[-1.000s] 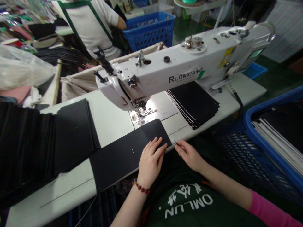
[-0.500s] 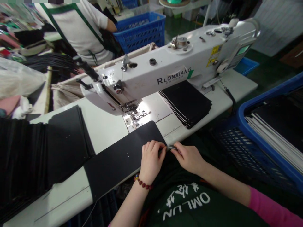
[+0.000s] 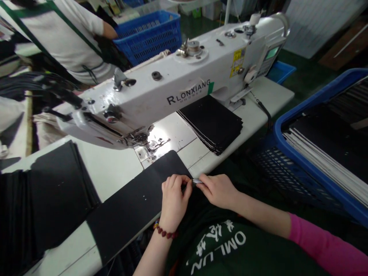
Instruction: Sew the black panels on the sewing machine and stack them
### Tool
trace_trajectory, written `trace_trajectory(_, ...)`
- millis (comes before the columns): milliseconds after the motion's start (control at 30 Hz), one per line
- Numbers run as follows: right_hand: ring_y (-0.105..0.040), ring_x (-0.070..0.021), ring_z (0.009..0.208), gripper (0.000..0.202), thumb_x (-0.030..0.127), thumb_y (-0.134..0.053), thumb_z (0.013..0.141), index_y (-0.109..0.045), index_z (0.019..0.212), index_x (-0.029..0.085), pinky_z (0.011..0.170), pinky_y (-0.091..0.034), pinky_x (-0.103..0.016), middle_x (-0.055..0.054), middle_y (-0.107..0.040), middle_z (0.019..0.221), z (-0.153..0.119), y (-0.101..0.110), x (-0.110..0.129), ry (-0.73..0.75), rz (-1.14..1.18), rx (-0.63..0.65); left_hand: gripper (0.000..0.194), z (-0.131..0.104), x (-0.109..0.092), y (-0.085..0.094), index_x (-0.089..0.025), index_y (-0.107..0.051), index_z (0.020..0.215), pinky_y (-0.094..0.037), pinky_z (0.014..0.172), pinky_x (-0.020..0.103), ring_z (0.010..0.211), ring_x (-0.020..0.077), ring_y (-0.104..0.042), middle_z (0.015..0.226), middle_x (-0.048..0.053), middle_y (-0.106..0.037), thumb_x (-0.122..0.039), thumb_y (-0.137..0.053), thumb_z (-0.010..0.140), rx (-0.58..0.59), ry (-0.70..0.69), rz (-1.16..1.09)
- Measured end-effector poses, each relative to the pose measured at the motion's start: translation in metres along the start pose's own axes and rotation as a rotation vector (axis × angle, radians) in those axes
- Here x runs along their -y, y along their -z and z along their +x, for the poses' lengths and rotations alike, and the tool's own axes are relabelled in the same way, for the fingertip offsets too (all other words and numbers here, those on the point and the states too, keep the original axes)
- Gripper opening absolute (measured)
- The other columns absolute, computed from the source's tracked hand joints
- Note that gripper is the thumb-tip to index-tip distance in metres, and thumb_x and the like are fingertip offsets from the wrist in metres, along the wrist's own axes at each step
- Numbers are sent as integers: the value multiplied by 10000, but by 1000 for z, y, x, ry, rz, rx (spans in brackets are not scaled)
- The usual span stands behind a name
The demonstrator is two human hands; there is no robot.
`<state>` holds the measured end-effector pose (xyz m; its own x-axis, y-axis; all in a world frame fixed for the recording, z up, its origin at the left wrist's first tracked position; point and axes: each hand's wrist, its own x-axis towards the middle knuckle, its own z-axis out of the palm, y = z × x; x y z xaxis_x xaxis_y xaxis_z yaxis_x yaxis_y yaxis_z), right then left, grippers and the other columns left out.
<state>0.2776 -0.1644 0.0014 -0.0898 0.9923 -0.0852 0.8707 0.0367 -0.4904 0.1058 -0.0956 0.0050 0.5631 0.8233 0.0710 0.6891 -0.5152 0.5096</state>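
Note:
A black rectangular panel (image 3: 135,199) lies flat along the front of the sewing machine table, with two small pale dots on it. My left hand (image 3: 176,195) is closed in a pinch at the panel's near right corner, its wrist over the table edge. In my right hand (image 3: 220,190) is a slim silver metal tool (image 3: 196,181), gripped between thumb and fingers. Its tip meets the left fingertips at that corner; its exact kind is too small to make out. Just beyond the panel is the lit needle area of the sewing machine (image 3: 155,143).
Stacked black pieces (image 3: 212,122) lie under the machine arm, and more black panels (image 3: 57,195) are piled at left. A blue basket (image 3: 278,130) with black and white pieces stands at right. Behind the machine are another person (image 3: 71,38) and a blue crate (image 3: 149,38).
The view has shifted, so the machine and table appear farther left. Both hands stay together at the panel's corner, the right still holding the metal tool.

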Motion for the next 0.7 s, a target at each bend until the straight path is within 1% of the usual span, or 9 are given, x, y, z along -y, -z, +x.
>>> trace_trajectory(133,-625,-161,641,203,359,-390,997,-513,943,208,547,-259,-278,-20,-689,765,1,0,1,3,-22,5,60,0,-1,0,-215,-572,862,-389,763,388,832,219,-554,877,23,-617,-244,-549,910,-8,0,-2)
trace_trajectory(333,-631,-171,645,229,357,-363,1007,-521,950,201,545,-265,-272,-30,-690,763,3,-1,3,13,-45,16,66,1,-4,-4,-219,-571,850,-391,762,396,833,229,-552,869,28,-614,-250,-550,904,-29,11,15)
trace_trajectory(400,-628,-163,641,224,349,-368,1007,-524,944,202,543,-260,-273,-29,-691,759,4,-1,2,9,-42,22,61,0,-6,-2,-219,-564,851,-396,769,397,834,227,-552,870,27,-613,-244,-546,904,-32,16,-4)
trace_trajectory(467,-621,-156,631,228,355,-369,1007,-524,936,204,541,-260,-274,-23,-688,753,4,3,-1,-12,-32,7,59,-3,-3,7,-219,-555,856,-411,783,389,847,218,-555,885,27,-611,-237,-536,909,-4,-5,-59)
trace_trajectory(533,-613,-151,618,238,375,-363,1007,-519,946,206,545,-276,-270,-15,-680,749,5,8,-6,-49,0,-32,109,-13,7,24,-221,-547,814,-430,786,373,836,205,-555,849,22,-601,-227,-517,919,57,-78,-113)
trace_trajectory(600,-610,-150,625,251,417,-382,998,-513,959,207,555,-309,-261,-5,-668,752,6,15,-13,-76,51,-76,217,-31,26,44,-224,-523,713,-447,766,361,779,194,-550,737,12,-562,-212,-495,928,112,-169,-120)
trace_trajectory(633,-613,-152,645,261,446,-411,984,-515,964,208,566,-332,-256,-4,-665,771,7,18,-15,-74,79,-93,267,-42,38,54,-224,-502,661,-454,753,360,752,194,-547,682,8,-534,-210,-495,927,122,-197,-100)
trace_trajectory(667,-619,-156,676,276,474,-449,964,-522,971,208,583,-358,-253,-9,-666,805,9,20,-17,-56,102,-104,273,-55,51,64,-225,-499,644,-466,749,361,753,199,-554,666,9,-529,-222,-521,917,112,-201,-67)
trace_trajectory(700,-627,-163,719,295,496,-490,939,-535,987,208,607,-388,-253,-20,-670,857,11,21,-18,-26,118,-108,234,-68,65,72,-230,-524,666,-481,759,369,794,212,-572,702,18,-560,-249,-570,895,88,-180,-23)
